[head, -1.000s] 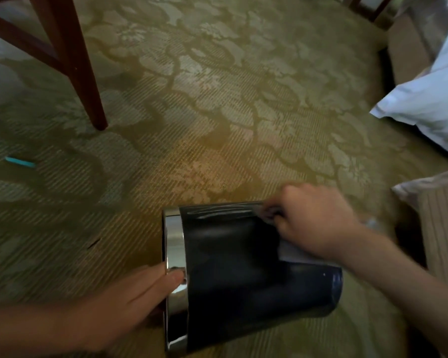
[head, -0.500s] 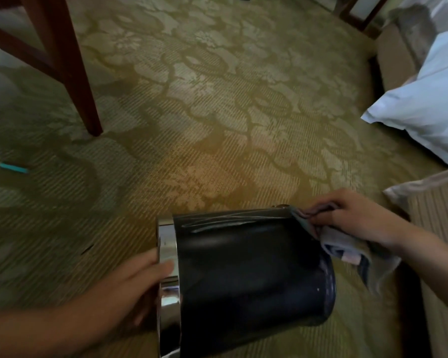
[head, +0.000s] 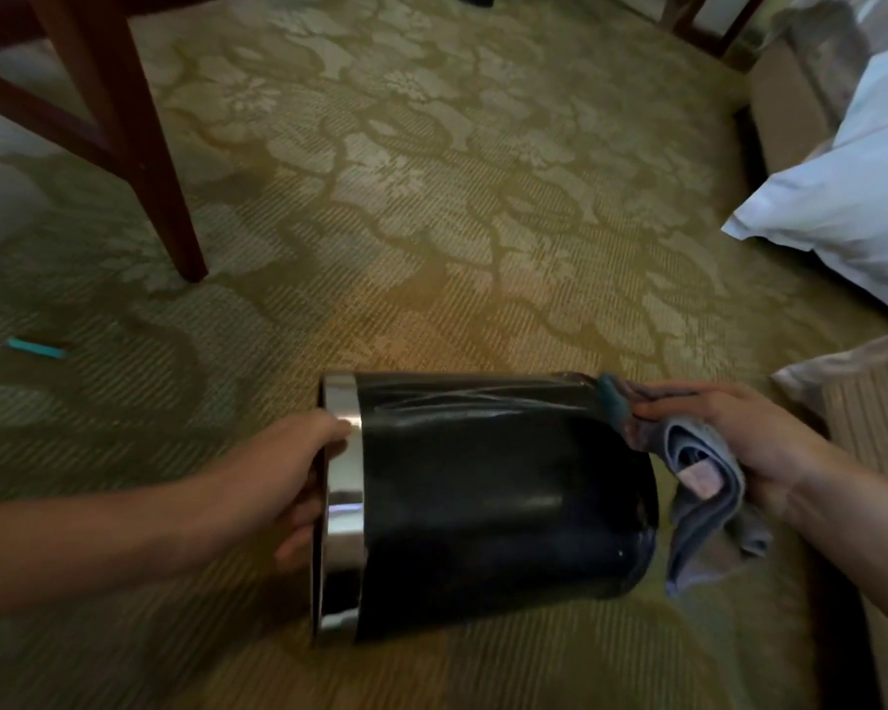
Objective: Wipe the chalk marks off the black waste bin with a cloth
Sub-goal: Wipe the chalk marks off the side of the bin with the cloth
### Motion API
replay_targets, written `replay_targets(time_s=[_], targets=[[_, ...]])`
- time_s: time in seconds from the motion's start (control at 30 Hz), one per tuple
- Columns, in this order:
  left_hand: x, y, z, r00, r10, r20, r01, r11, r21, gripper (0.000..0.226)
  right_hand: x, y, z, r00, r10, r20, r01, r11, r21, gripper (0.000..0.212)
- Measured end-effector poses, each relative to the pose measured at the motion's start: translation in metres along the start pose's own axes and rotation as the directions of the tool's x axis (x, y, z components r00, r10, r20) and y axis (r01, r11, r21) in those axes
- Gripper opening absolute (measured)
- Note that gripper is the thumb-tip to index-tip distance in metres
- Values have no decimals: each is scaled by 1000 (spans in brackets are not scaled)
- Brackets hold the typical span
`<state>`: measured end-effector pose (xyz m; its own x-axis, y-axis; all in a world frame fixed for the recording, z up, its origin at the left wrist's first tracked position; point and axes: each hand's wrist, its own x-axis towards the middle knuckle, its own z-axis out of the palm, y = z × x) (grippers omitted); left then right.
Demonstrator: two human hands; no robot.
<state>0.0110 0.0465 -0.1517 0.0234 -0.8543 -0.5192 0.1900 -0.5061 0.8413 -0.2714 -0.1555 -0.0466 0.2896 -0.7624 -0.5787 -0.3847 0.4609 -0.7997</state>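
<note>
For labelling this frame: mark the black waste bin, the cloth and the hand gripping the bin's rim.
black waste bin (head: 488, 509): head view, black side wall.
cloth (head: 703, 509): head view, folded grey middle.
left hand (head: 283, 479): head view, back of the hand.

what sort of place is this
Most likely a hotel bedroom: floral patterned carpet, white bedding at the right, and a small black waste bin with a chrome rim.
</note>
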Motion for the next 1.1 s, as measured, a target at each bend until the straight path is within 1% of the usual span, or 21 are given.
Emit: replay_targets(time_s=[0.07,0.13,0.17,0.2,0.23,0.27,0.3,0.33,0.37,0.4,0.43,0.5,0.57,0.63,0.7,0.77,0.83,0.9,0.97,1.0,1.1], targets=[[5,11,-5,999,49,-11,-48,993,105,42,4,0,6,997,-61,-47,60,998,-32,24],[9,16,-12,997,78,-27,-72,982,175,45,11,4,12,976,-202,-83,180,960,-213,19],[12,14,-18,995,85,-44,-75,978,197,49,15,5,15,951,-298,-81,254,905,-342,19],[14,12,-22,995,87,-51,-74,974,212,48,18,7,17,917,-395,-59,319,812,-490,21],[16,11,-24,994,96,-51,-83,972,220,42,20,9,19,881,-473,-16,355,682,-640,22],[17,10,-26,993,103,-55,-88,969,231,36,21,10,22,852,-522,32,351,525,-775,24],[18,8,-27,991,117,-61,-99,966,237,34,18,11,27,824,-563,61,305,351,-885,26],[18,9,-27,989,132,-63,-114,966,232,34,14,12,34,782,-618,81,236,173,-956,27],[17,9,-26,987,152,-54,-137,967,215,34,9,13,44,740,-662,118,179,24,-984,28],[15,9,-24,986,163,-32,-153,968,200,35,3,14,59,720,-673,169,165,-71,-984,30],[14,8,-23,983,182,-15,-175,966,191,35,-5,13,78,719,-658,224,203,-109,-973,32],[11,7,-19,975,222,4,-217,953,212,33,-15,11,123,722,-598,350,354,-117,-928,39],[6,6,-15,966,259,6,-255,944,211,34,-19,14,163,736,-485,472,485,-109,-868,47],[5,5,-12,954,299,1,-292,932,216,36,-20,16,181,705,-444,553,559,-132,-818,50],[5,1,-11,949,316,-7,-307,925,223,34,-18,14,163,689,-469,553,526,-202,-826,49],[7,-2,-14,949,315,5,-308,923,232,37,-10,8,122,729,-535,428,358,-235,-904,47],[10,-3,-16,953,302,5,-295,927,231,40,-2,1,80,791,-562,242,146,-212,-966,42],[12,-2,-18,950,311,-5,-302,925,232,39,2,-3,59,806,-572,150,56,-178,-982,34],[13,-2,-17,949,316,-6,-305,921,242,39,1,0,70,808,-569,154,60,-180,-982,38],[14,-3,-17,948,318,-3,-307,918,250,40,-1,3,86,789,-584,189,95,-188,-978,42],[12,-5,-16,944,330,-1,-319,912,257,41,-11,7,154,705,-606,370,314,-201,-928,43]])
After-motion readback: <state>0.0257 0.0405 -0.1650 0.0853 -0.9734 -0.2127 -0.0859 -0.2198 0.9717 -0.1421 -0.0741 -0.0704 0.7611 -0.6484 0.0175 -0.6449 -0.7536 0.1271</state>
